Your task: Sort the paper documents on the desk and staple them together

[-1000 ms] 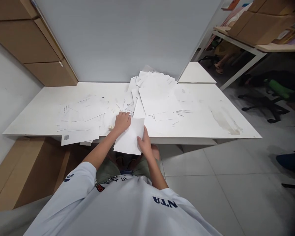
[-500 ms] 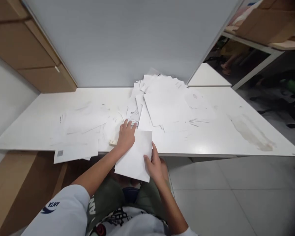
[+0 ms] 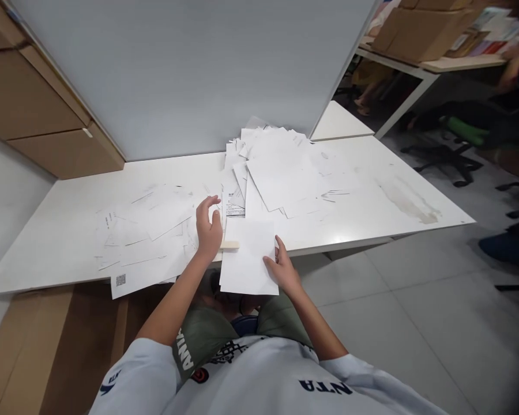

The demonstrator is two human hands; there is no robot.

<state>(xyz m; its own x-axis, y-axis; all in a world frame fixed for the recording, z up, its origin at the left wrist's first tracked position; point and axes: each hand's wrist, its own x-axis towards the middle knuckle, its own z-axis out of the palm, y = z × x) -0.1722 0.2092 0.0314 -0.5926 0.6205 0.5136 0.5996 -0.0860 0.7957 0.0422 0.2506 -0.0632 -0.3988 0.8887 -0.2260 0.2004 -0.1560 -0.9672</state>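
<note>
My right hand [image 3: 284, 268] grips a small stack of blank white paper sheets [image 3: 249, 259] by the right edge, thumb on top. The stack is at the table's front edge, its near end over my lap. My left hand [image 3: 209, 228] is raised just left of the stack, fingers bent and thumb apart, with nothing seen between them. A flat beige strip [image 3: 230, 245] pokes out beside my left wrist and overlaps the stack's left edge; its left end is hidden. Beyond the stack, a printed sheet [image 3: 236, 206] lies near a heap of loose white papers [image 3: 279, 164].
More loose papers [image 3: 145, 245] spread over the left of the white table [image 3: 372, 196], one with a QR code overhanging the front edge. A grey panel [image 3: 199, 75] rises behind. Cardboard boxes [image 3: 47, 95] stand at left. At right are another desk and chairs [image 3: 452, 155].
My left hand has lifted off the sheets and drawn left. The stack in my right hand has turned straighter, and the beige strip now shows right of my left wrist. The view has shifted.
</note>
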